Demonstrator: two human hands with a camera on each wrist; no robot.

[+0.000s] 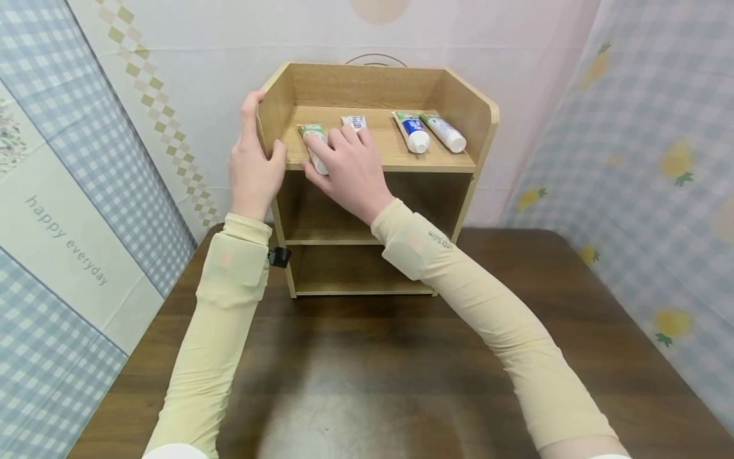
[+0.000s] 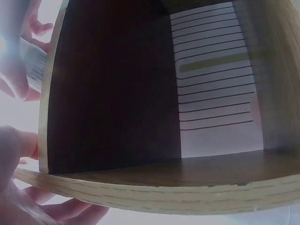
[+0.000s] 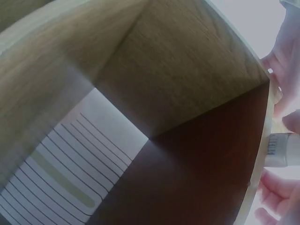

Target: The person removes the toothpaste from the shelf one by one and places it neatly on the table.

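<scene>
Fig.: I see, head view only, L hand (image 1: 250, 167) gripping shelf (image 1: 459, 102) left wall; R hand (image 1: 348, 167) fingers curled on tube (image 1: 313, 141). Wrist views show shelf interior.

Wooden shelf (image 1: 459, 102) on table (image 1: 401, 370) carries four tubes (image 1: 411, 132).
</scene>
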